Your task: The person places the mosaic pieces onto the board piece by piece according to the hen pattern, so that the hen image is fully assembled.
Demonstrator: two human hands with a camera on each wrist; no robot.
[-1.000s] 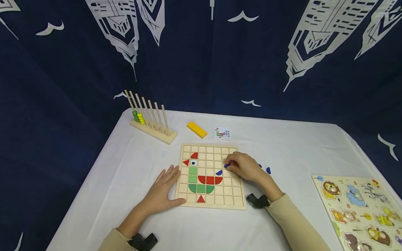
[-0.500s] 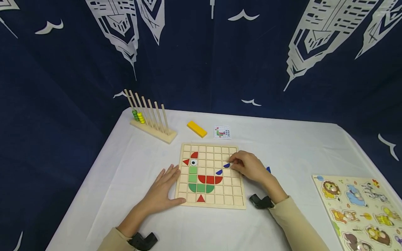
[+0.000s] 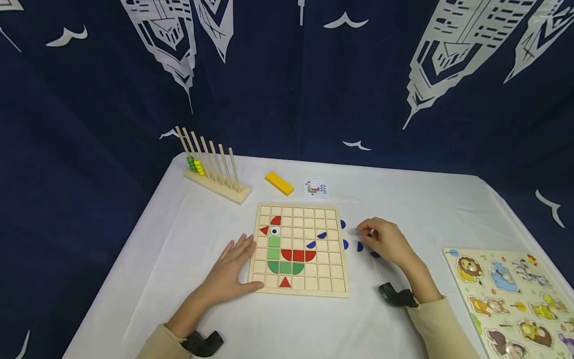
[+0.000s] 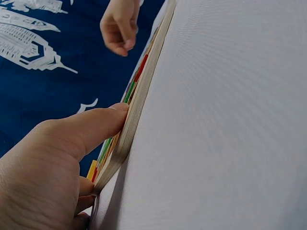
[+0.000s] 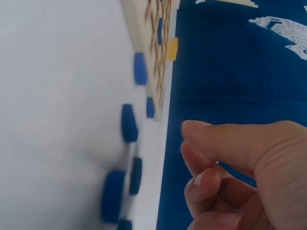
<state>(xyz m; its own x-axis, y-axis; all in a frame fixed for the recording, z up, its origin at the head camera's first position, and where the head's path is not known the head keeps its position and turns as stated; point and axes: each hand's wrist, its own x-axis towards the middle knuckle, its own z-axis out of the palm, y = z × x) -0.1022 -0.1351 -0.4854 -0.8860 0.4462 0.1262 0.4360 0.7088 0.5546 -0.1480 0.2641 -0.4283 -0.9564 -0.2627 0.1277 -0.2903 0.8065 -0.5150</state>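
Observation:
A wooden grid board (image 3: 312,285) lies on the white table, bearing red and green pieces in a bird shape, with a red triangle (image 3: 285,282) near its lower edge. Two blue half-round pieces, one of them a blue half-round piece (image 3: 322,235), sit in its right-hand cells. My left hand (image 3: 226,267) rests along the board's left edge, fingers spread; its thumb (image 4: 103,125) touches the rim in the left wrist view. Right of the board, my right hand (image 3: 386,241) hovers above loose blue pieces (image 3: 360,247). Its fingers bend loosely, and nothing shows between thumb and forefinger.
Behind the board lie a small pattern card (image 3: 316,188) and a yellow block (image 3: 279,183). A bead rack (image 3: 218,187) with upright pegs stands at the back left. An animal puzzle board (image 3: 506,294) occupies the right side. A dark blue curtain (image 3: 287,99) hangs behind.
My right hand let go of a blue half-round piece in a right-hand cell and moved right, off the board, uncovering loose blue pieces. My left hand stayed at the board's edge.

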